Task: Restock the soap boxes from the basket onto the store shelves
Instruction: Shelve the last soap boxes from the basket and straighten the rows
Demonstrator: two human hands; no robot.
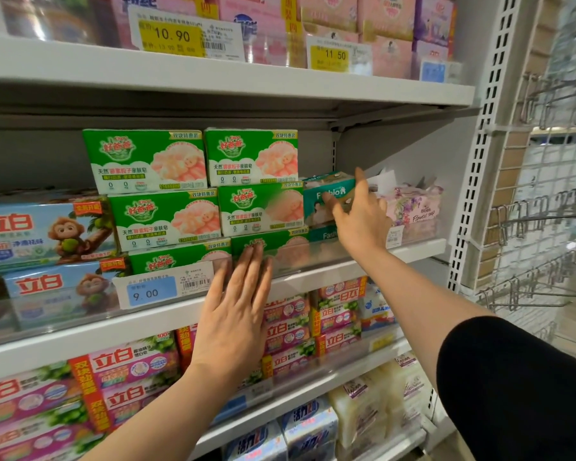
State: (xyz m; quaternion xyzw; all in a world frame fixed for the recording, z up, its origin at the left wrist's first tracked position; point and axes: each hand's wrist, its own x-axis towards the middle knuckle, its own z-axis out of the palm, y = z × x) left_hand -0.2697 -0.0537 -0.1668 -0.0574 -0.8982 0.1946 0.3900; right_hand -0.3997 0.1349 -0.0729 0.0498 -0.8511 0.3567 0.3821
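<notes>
Flat and straight-fingered, the left hand [238,302] presses against the clear front lip of the middle shelf [313,277], its fingertips over the lowest green soap box [266,247]. Up and to the right of it, the right hand [359,216] reaches in, fingers and thumb closing around a teal soap box [326,194] marked "Fashion", which sits atop another teal box just right of the green stack. A black sleeve [512,387] covers the right upper arm. Left of the left hand a blue price tag [152,292] reads "9.00". Beyond the right hand lies a pink floral box [416,207]; its small script is hard to read. Above, yellow tags [172,36] read "10.90" and "11.50". Right of the shelving, wire hooks [539,214] hang on a grid panel, blurred.
</notes>
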